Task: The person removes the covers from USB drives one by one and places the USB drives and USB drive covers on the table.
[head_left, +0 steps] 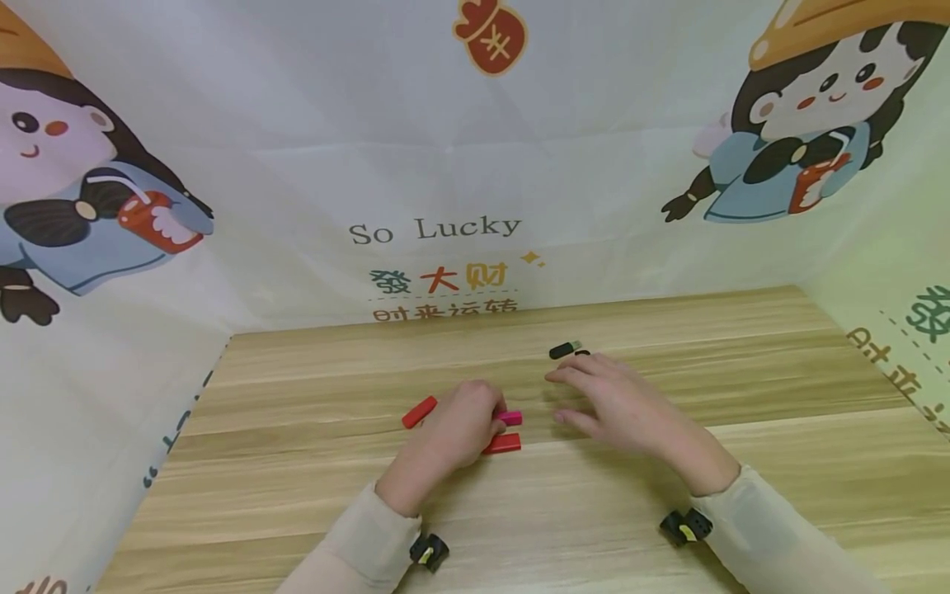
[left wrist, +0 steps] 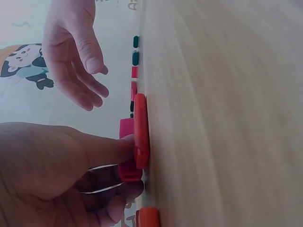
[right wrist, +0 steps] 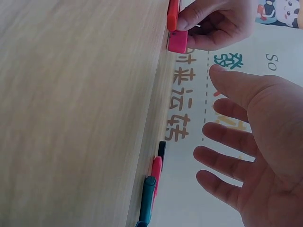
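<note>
within pinch of left hand [head_left: 462,425], pink stick [head_left: 511,419]; right hand [head_left: 618,404] to its right, spread, empty.

A bright-pink stick [head_left: 512,418], two red sticks [head_left: 503,444] and a teal stick [right wrist: 147,199] are seen. A black stick [head_left: 562,350] is tipped with silver. The tabletop [head_left: 594,511] is streaked with light-brown wood grain. The white backdrop [head_left: 297,181] is printed with blue-clad cartoon figures [head_left: 801,165] and coloured lettering [head_left: 439,279]. Both sleeves [head_left: 364,536] are coloured cream.
</note>
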Demonstrator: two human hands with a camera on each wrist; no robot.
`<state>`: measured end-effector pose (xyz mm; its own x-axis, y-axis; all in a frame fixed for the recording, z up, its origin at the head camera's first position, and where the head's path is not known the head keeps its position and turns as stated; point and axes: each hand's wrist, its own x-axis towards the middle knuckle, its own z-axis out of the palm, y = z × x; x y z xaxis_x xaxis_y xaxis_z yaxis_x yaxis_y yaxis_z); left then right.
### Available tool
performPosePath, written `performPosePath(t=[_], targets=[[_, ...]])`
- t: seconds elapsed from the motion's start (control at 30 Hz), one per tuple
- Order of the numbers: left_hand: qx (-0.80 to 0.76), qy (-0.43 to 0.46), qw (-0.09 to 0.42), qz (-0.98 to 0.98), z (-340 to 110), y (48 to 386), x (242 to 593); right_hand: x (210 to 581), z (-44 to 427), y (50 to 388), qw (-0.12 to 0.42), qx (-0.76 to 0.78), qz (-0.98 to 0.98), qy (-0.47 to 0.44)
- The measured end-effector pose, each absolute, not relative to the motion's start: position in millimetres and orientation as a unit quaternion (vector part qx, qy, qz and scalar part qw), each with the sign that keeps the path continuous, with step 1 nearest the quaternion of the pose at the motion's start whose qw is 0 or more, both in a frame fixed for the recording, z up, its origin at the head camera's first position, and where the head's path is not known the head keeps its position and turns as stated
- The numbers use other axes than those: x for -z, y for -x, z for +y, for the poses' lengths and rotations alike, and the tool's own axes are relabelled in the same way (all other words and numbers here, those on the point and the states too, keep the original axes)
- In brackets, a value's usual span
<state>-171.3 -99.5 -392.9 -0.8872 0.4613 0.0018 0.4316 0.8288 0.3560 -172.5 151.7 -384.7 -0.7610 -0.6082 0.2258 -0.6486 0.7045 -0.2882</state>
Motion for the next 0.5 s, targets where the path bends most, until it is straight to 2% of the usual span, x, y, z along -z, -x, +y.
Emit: performPosePath(t=[0.5], targets=[[-0.183,-0.221,0.042,0.957,-98.2,171.0,387.1,384.6,150.6,172.9,0.054,-0.179,-0.922,-0.34]])
